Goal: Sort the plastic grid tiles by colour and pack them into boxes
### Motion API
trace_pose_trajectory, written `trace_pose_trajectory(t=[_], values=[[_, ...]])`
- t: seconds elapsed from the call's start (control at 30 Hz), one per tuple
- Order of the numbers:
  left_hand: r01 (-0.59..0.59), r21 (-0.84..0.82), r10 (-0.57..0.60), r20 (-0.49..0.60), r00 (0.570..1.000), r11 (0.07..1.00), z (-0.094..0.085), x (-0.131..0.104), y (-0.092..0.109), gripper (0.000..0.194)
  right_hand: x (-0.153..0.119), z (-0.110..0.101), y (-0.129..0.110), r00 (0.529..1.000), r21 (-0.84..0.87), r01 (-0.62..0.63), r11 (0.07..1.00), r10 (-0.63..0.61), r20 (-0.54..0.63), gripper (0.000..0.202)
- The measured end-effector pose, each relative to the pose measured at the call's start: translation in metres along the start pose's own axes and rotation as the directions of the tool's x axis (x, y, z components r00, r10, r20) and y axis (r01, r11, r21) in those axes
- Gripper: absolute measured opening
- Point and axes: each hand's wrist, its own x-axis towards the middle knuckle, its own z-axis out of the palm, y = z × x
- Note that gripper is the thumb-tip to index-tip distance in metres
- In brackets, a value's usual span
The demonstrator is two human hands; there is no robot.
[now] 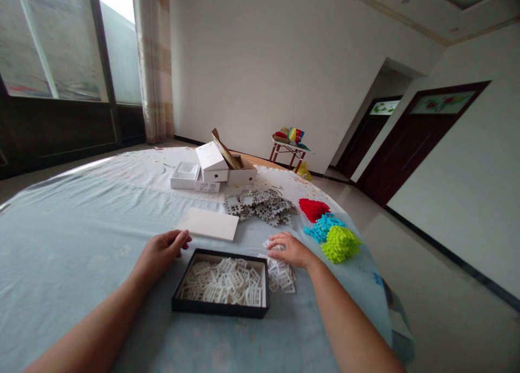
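Observation:
A black-rimmed box (221,311) stands between my hands, with many white plastic lattice-like pieces (227,280) heaped in it. Beside its upper left corner, my left hand (162,255) rests at the cloth, fingers curled and thumb pressed in; whatever they may hold is hidden. My right hand (291,250) reaches over a loose pile of similar white pieces (281,275) right of the box. Its fingers are bent but apart, and I see nothing gripped in them. A flat white lid or board (210,224) lies just beyond my left hand.
Grey interlocking pieces (264,206) are heaped behind the box. Red (313,210), blue (323,227) and lime green (341,244) piles sit near the table's right edge. White cartons (211,162) are stacked at the back, on the pale blue tablecloth (93,226).

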Motion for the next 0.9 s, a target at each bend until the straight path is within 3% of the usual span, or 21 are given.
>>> trace_pose_trajectory(t=[0.1,0.2,0.3,0.4,0.9], values=[[0.001,0.004,-0.001,0.0,1.0,1.0,0.0,0.0,0.002,0.045,-0.003,0.001,0.008,0.987,0.035,-0.018,0.999,0.024,-0.159,0.028],[0.005,0.001,-0.005,-0.01,1.0,1.0,0.0,-0.001,0.003,0.046,-0.001,0.006,0.012,0.957,-0.051,-0.131,0.99,0.113,-0.267,0.044],[0.004,0.002,-0.004,-0.011,1.0,1.0,0.0,-0.001,0.004,0.046,-0.001,0.011,0.011,0.954,-0.121,-0.234,0.965,0.204,-0.218,0.058],[0.002,0.012,-0.001,-0.007,1.0,1.0,0.0,-0.001,0.003,0.046,-0.001,0.011,0.007,0.958,-0.145,-0.265,0.953,0.244,-0.149,0.055],[0.029,0.037,-0.029,-0.006,1.0,0.999,0.0,0.0,0.003,0.045,0.0,0.012,-0.015,0.981,-0.029,-0.186,0.982,0.184,-0.057,0.035]])
